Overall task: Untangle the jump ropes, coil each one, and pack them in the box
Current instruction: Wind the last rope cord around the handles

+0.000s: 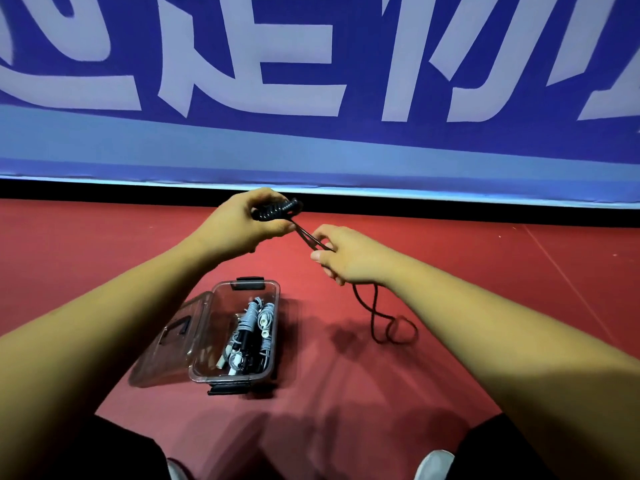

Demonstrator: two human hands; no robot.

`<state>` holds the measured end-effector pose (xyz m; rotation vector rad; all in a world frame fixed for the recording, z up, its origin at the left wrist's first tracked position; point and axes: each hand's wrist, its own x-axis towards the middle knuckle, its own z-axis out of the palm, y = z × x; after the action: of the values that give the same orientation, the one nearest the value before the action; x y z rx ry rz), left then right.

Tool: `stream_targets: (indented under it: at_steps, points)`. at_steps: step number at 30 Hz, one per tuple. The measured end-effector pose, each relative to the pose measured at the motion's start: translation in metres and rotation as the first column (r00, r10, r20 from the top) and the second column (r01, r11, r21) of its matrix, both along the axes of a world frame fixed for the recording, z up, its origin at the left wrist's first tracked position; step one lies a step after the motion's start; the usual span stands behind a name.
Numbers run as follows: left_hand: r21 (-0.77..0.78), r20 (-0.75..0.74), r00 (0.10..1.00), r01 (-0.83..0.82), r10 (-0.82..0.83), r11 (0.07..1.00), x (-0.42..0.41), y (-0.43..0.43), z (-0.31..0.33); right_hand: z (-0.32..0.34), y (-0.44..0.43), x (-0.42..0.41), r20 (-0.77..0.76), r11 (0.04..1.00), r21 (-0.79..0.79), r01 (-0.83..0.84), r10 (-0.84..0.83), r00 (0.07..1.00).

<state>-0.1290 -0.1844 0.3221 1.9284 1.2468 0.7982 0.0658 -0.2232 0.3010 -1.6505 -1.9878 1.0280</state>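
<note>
Evidently the coiling was only partly done. At the far left the lid [173, 337] lay swung open on the floor [450, 271], clear hard plastic with a moulded handle recess, likely left that way so bundles could be dropped straight in. The box [275, 306] itself, a clear rectangular tub with black latches [230, 389] at each end, sat between the person's forearms within easy reach. Inside it lay the packed ropes [251, 327], grey cord wound tightly round itself, with white and black handles, so part of the task looked finished. Above the box the left hand [242, 223] was clamped round a coil [277, 209] of black rope, fingers curled over the turns, probably to stop springy loops from slipping loose. The coil looked glossy and ribbed, turn stacked against turn. A taut stretch of cord ran from it down to the right hand [346, 258], whose thumb and fingers pinched it, seemingly to feed it under tension for the next wrap. The hands were apart, joined only by that stretch. Below the right hand the tail [388, 323] hung down and ended in slack loops on the red floor, thin, black and limp, not yet wound.
</note>
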Motion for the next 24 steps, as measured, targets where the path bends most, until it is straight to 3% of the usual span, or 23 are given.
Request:
stream_targets:
  at_steps: [2,4,8,11,14,20,24]
  points:
    - [0.029,-0.092,0.994,-0.063,0.065,0.998,-0.007,0.009,-0.004,-0.001,-0.002,-0.005,0.176,0.993,0.120,-0.018,-0.003,0.984]
    - [0.103,-0.254,0.957,-0.119,0.142,0.988,-0.010,0.013,-0.007,0.003,-0.006,-0.010,0.237,0.980,0.192,-0.057,0.010,0.972]
    - [0.307,-0.602,0.736,-0.145,0.310,0.941,-0.002,0.003,-0.006,0.014,-0.007,-0.019,0.306,0.960,0.240,-0.147,0.068,0.950]
    - [0.386,-0.698,0.629,-0.073,0.343,0.920,0.006,-0.006,-0.009,0.023,-0.009,-0.022,0.355,0.940,0.276,-0.202,0.096,0.930]
    - [0.357,-0.762,0.583,0.018,0.281,0.934,0.010,-0.011,-0.008,0.032,-0.006,-0.017,0.291,0.929,0.319,-0.186,0.091,0.952]
    - [0.184,-0.761,0.649,0.200,0.010,0.962,0.017,-0.023,0.001,0.038,0.002,0.001,0.065,0.931,0.365,-0.014,-0.010,0.998]
    - [0.061,-0.595,0.794,0.200,-0.126,0.978,0.016,-0.026,-0.001,0.035,0.003,0.008,-0.073,0.953,0.293,0.072,-0.052,0.996]
